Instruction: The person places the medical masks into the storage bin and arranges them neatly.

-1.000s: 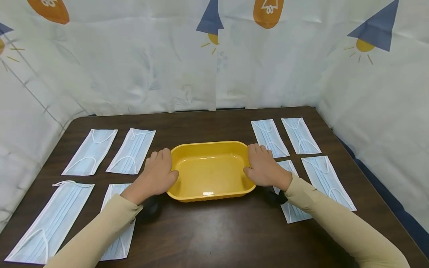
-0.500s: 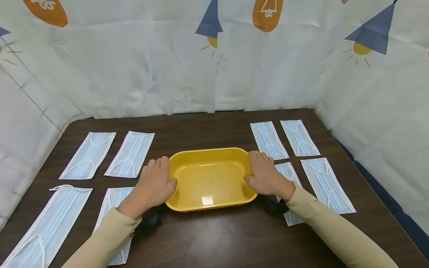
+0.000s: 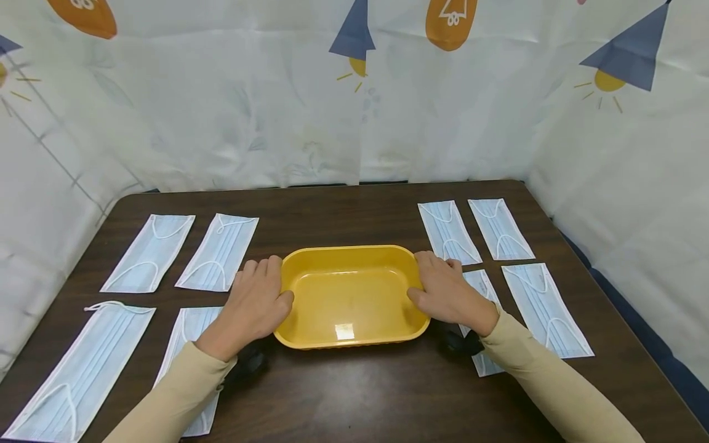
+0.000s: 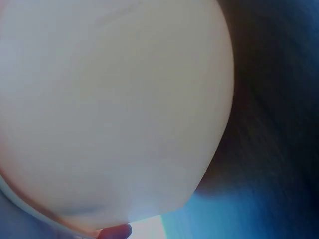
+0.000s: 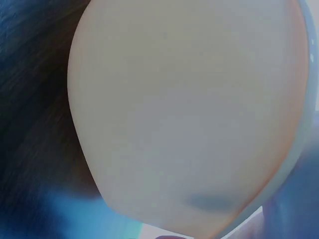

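Observation:
A shallow yellow plastic tray (image 3: 354, 295) with rounded corners lies at the middle of the dark table, with nothing in it. My left hand (image 3: 257, 301) grips its left end, thumb over the rim and onto the inner wall. At the opposite end my right hand (image 3: 448, 292) holds the rim the same way, thumb inside. The fingers under both ends are hidden. A large pale, washed-out curved surface (image 4: 114, 109) fills most of the left wrist view, and a similar pale surface (image 5: 189, 109) fills the right one.
Several blue pleated face masks lie flat on either side, such as a left mask (image 3: 83, 369) and a right mask (image 3: 545, 307). One mask (image 3: 191, 344) is partly under my left forearm. The brown table (image 3: 354, 394) ends at a white printed cloth (image 3: 249, 123).
Over the first half second the tray slid slightly toward me with both hands on it. Since then the view has shifted a little; the grip looks unchanged and the masks stay in place.

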A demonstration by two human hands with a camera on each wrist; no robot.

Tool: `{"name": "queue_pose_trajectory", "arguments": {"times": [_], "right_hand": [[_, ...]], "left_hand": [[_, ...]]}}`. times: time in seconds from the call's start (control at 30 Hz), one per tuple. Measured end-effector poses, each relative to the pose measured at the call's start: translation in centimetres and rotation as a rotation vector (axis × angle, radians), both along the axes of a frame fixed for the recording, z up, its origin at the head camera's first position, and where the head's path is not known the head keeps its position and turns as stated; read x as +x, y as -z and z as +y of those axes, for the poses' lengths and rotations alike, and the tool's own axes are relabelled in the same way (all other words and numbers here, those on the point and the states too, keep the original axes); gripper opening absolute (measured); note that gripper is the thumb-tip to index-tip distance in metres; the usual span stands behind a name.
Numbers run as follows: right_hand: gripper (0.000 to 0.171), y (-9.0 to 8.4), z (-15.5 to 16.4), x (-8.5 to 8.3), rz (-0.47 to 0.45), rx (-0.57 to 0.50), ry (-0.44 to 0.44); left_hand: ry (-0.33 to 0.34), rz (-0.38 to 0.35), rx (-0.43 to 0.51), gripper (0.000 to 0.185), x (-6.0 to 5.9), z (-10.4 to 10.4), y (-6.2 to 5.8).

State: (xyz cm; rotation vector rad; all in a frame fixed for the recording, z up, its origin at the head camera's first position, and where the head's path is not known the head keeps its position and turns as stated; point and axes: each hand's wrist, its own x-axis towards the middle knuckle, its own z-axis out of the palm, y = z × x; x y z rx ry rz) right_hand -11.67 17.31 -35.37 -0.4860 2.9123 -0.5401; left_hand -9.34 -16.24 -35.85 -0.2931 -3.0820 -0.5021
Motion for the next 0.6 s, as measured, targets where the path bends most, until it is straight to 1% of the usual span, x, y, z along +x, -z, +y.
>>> {"name": "queue_pose_trajectory", "arguments": {"times": [0.2,0.33,0.5,0.6], "right_hand": [[0.054,-0.1,0.5,-0.3,-0.037,-0.032,-0.008],[0.052,0.0,0.8,-0.5,-0.048,-0.066,-0.025],[0.051,0.1,0.9,-1.0,-0.05,-0.096,-0.044],[0.057,-0.2,1.1,-1.3,-0.052,-0.1,-0.052]], "left_hand": [[-0.001,0.031,0.005,0.033,0.1,0.1,-0.1],[-0.001,0.031,0.002,0.039,0.2,0.0,-0.2],[-0.002,0.026,-0.002,0.037,0.2,-0.2,-0.3],[-0.001,0.038,-0.014,0.033,0.1,-0.2,-0.2]]}}
